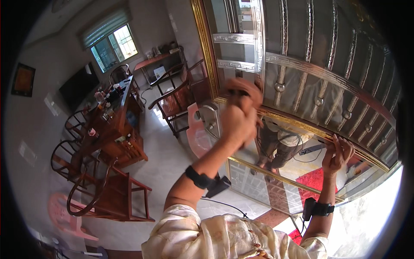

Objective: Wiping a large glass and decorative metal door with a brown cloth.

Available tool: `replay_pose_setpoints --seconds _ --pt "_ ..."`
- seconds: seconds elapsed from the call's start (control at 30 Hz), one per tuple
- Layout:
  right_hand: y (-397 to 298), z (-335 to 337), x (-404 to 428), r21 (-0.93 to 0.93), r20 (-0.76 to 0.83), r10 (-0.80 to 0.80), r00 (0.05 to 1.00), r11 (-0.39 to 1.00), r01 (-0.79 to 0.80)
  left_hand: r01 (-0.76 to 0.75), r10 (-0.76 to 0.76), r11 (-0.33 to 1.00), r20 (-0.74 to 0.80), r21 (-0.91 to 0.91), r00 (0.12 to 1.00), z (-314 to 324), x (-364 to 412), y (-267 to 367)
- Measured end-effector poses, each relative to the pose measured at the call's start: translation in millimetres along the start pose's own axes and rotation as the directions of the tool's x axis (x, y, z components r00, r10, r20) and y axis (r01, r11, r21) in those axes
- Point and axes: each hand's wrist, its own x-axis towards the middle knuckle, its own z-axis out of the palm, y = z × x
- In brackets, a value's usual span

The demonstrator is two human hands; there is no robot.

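Observation:
My left hand (241, 121) is blurred, raised in front of a framed glass door or panel; its fingers are curled around something brownish (245, 89), too blurred to name. My right hand (338, 153) rests with its fingertips on the lower gold molding (300, 131) of the frame, holding nothing that I can see. Above the molding, ornate silver metal bars (333, 42) with round balls stand behind or reflect in the glass. Below it, a mirror-like panel (288, 149) shows a reflection of legs, a cable and a red mat. Both wrists wear black straps with small devices.
A pink plastic chair (195, 136) and a wooden armchair (174, 100) stand left of the panel. Farther left are a wooden tea table (111, 119) with wooden chairs (113, 194) around it, another pink chair (69, 213) and a window (114, 47). A dark cable (223, 202) runs near my body.

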Motion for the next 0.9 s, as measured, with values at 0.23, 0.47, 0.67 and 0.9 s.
replay_pose_setpoints --seconds 0.23,0.47,0.67,0.9 --pt "3.1 -3.2 4.0 0.040 -0.028 -0.015 1.000 0.999 0.016 -0.373 0.431 0.896 0.266 -0.240 0.862 3.6 -25.1 58.8" --pt "-2.1 -3.5 7.3 0.109 -0.032 0.045 0.998 0.993 -0.041 0.061 -0.127 0.944 -0.186 -0.324 0.974 -22.8 44.4 10.9" --pt "-8.0 -1.1 9.0 0.103 0.002 0.070 0.998 0.992 -0.070 -0.212 0.220 0.974 -0.115 0.078 0.969 39.1 -2.5 48.0" --pt "-1.6 -3.7 7.5 0.091 0.007 0.028 1.000 0.995 -0.028 -0.386 0.421 0.905 0.246 -0.178 0.873 33.1 -37.3 71.1"
